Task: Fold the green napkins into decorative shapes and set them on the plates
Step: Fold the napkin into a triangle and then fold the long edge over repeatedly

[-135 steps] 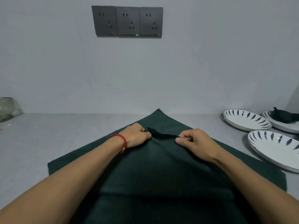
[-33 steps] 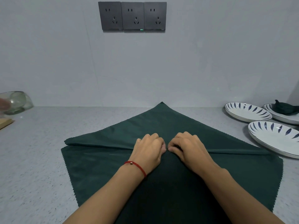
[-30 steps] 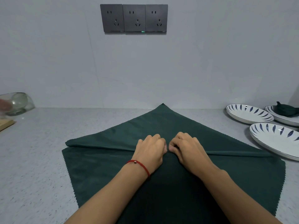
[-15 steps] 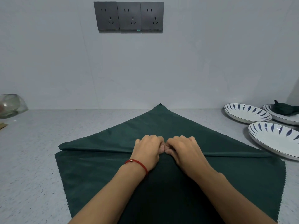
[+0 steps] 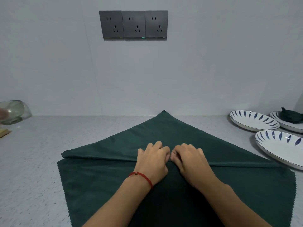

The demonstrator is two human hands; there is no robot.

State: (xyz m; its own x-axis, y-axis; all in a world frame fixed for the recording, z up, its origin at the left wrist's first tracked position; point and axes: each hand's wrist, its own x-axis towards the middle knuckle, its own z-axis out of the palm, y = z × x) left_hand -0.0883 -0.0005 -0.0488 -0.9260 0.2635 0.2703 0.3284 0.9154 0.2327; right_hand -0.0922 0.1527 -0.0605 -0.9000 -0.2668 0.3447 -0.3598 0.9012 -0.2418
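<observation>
A large dark green napkin (image 5: 101,174) lies spread on the grey counter, one corner pointing at the wall. A raised pleat runs across it from left to right. My left hand (image 5: 153,158), with a red string bracelet at the wrist, and my right hand (image 5: 188,158) sit side by side at the middle of that pleat, fingers curled and pinching the fabric. Three white plates with blue leaf marks stand at the right: a near one (image 5: 278,148), a middle one (image 5: 252,120), and a far one (image 5: 288,126) bearing a folded green napkin (image 5: 291,114).
The wall rises just behind the napkin's far corner, with a row of three grey sockets (image 5: 133,24) high up. A glass bowl (image 5: 14,111) and a wooden edge (image 5: 4,132) sit at the far left of the counter (image 5: 32,161).
Since 4.5 s ago the pinched fold has become a full pleat across the napkin. Over the last second my hands have stayed together at its middle, barely moving.
</observation>
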